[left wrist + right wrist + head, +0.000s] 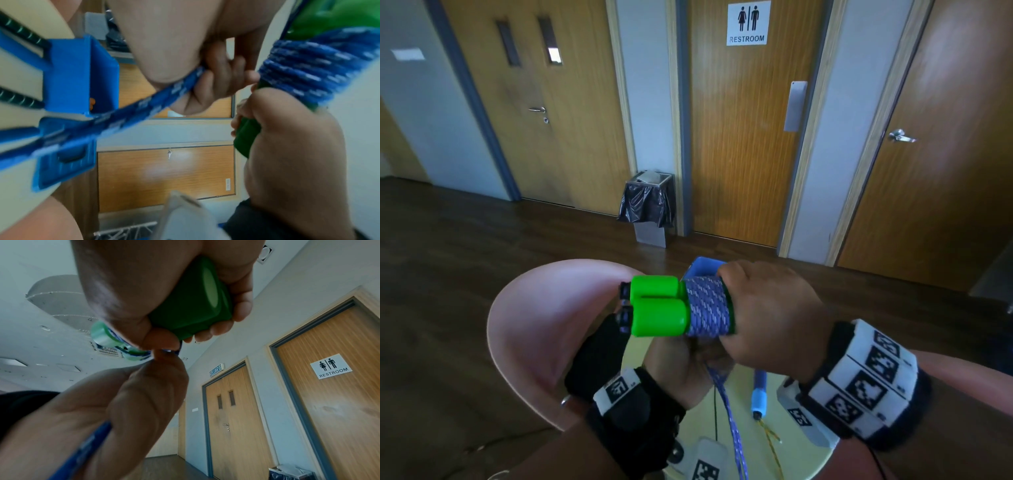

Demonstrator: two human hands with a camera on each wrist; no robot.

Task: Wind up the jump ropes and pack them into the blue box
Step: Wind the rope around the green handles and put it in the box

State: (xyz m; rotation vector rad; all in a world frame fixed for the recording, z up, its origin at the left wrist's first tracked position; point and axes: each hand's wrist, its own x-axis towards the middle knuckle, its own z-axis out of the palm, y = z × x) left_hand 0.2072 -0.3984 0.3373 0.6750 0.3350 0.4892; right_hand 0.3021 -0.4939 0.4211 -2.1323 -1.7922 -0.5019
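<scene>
Two bright green jump-rope handles (657,306) lie side by side in the air, with purple-blue rope (707,306) wound tightly round them. My right hand (767,308) grips their right end (191,305). Just below, my left hand (681,366) pinches the loose rope tail (732,421), which hangs down to the table; in the left wrist view its fingers (211,84) curl round the taut rope (144,104). The blue box (703,265) stands behind the handles, mostly hidden; its wall (68,78) shows in the left wrist view.
A second rope with a blue handle (759,394) and a yellow cord lies on the round yellow table (751,452). A pink chair (544,325) stands to the left. Wooden doors and a lined bin (650,205) are across the dark floor.
</scene>
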